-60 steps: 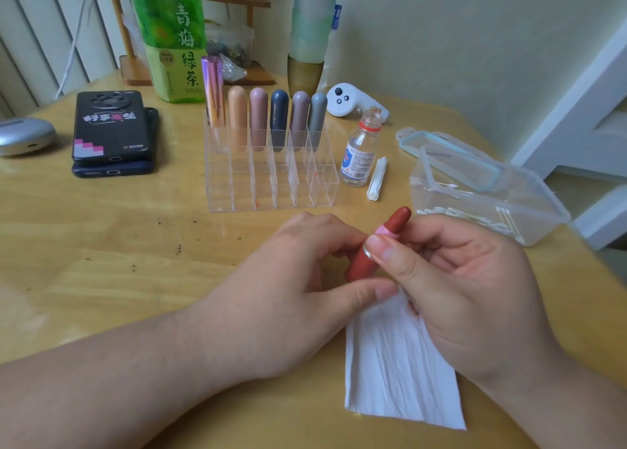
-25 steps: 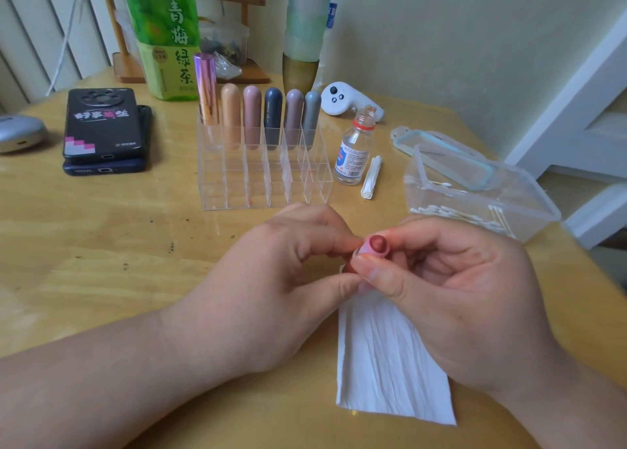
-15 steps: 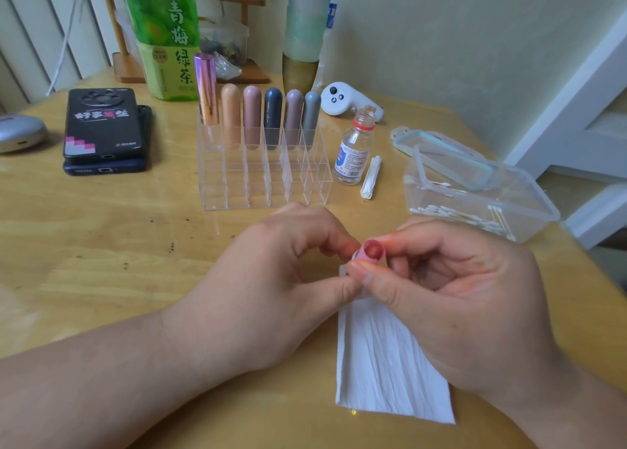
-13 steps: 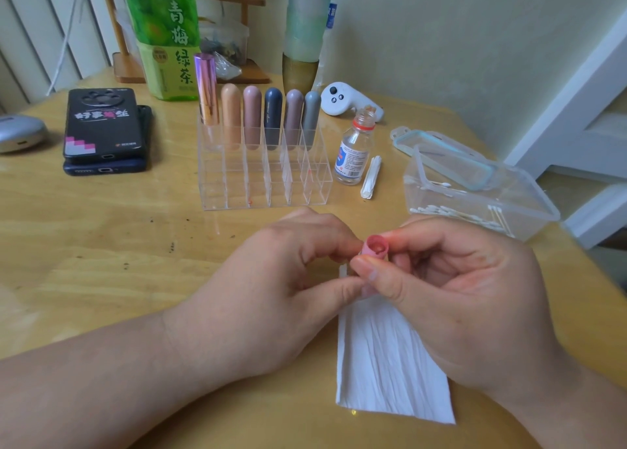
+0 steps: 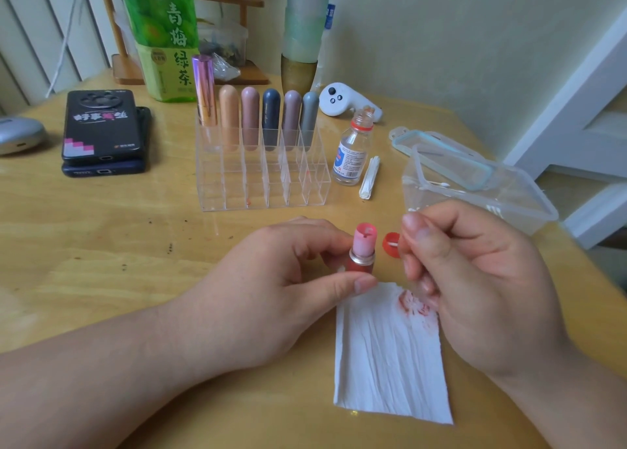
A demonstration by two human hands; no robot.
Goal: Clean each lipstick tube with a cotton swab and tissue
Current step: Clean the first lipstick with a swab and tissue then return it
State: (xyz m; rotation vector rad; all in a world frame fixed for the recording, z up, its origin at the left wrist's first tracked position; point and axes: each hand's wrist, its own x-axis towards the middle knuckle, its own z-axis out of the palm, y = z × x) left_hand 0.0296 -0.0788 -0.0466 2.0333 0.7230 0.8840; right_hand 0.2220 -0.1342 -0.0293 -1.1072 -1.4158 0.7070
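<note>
— Yellow wood table (image 5: 101, 245) against a pale wall, blinds on the left, a white door frame on the right. What crowds it?

— Behind the hands stands a clear organizer (image 5: 264, 177) with six capped tubes (image 5: 271, 116) in its back row. Beside it are one small uncapped bottle (image 5: 351, 153), a bundle of white sticks (image 5: 369, 177), and a clear plastic box (image 5: 515, 204) with swabs inside and its lid (image 5: 441, 155) across the top. One red cap (image 5: 388, 251) lies between the hands. Two stacked phones (image 5: 101, 133) and a green tea bottle (image 5: 159, 34) sit to the left.

— And the hands?

— The left hand (image 5: 271, 296) pinches the open lipstick tube (image 5: 363, 255) upright between thumb and fingers, just above the tissue (image 5: 390, 357), which lies flat and is smeared red. The right hand (image 5: 475, 279), fingers curled, pinches a cotton swab (image 5: 393, 244). Only its white tip shows, near the tube but not touching it.
</note>
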